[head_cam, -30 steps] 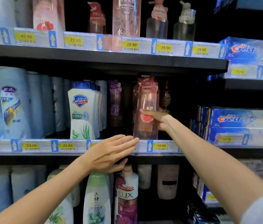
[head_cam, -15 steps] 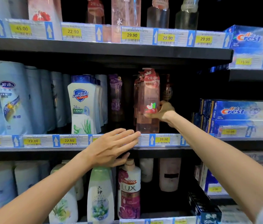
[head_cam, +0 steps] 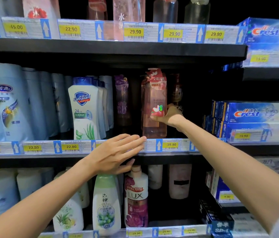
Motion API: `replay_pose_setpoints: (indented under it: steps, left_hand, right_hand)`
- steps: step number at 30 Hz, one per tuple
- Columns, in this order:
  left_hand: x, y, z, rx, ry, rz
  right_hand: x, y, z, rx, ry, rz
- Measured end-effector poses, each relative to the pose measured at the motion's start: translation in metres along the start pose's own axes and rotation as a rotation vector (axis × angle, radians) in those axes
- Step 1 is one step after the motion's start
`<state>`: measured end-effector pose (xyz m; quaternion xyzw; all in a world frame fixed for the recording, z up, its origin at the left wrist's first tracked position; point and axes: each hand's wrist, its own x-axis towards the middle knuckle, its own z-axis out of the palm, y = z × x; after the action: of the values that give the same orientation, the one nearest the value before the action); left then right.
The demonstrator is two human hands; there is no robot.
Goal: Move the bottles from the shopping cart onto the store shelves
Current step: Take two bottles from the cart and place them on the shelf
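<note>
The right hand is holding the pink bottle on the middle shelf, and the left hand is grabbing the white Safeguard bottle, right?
Not quite. In the head view the left hand lies open against the shelf edge, grabbing nothing; the Safeguard bottle stands untouched. The right hand does hold the pink bottle.

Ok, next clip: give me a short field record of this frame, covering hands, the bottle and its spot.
right hand: grips pink bottle at its lower half
left hand: open, fingers flat against price strip
bottle: upright, base at middle shelf level
neighbours: purple bottle to its left, Safeguard bottle further left
tag below: 39.90
</note>
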<state>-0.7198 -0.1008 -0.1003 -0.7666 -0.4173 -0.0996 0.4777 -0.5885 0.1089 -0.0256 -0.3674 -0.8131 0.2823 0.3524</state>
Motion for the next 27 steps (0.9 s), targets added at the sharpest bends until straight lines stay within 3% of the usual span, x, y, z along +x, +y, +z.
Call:
replay_pose_setpoints:
  steps: [5, 10, 13, 17, 22, 25, 27]
  left_hand:
    - [-0.004, -0.002, 0.006, -0.101, 0.015, -0.022]
    - [0.002, -0.006, 0.000, -0.171, -0.043, -0.028]
    - [0.014, -0.002, -0.017, -0.255, -0.122, -0.113]
    - [0.042, 0.005, -0.069, -0.429, -0.163, -0.344]
    - [0.076, 0.037, -0.168, -0.788, -0.213, -0.815]
    - [0.085, 0.062, -0.221, -0.870, -0.294, -0.900]
    - [0.089, 0.076, -0.247, -0.911, -0.374, -0.850]
  right_hand:
    - [-0.019, 0.000, -0.028, -0.214, 0.041, 0.028]
    - [-0.079, 0.003, -0.058, -0.218, 0.035, -0.349]
    - [-0.126, 0.005, -0.079, -0.190, -0.064, -0.397]
    - [-0.193, -0.001, -0.109, -0.166, -0.178, -0.232]
    - [-0.276, -0.039, -0.164, -0.115, -0.264, 0.027]
    - [-0.317, -0.070, -0.199, -0.059, -0.210, 0.097]
    - [-0.343, -0.089, -0.222, -0.014, -0.140, 0.134]
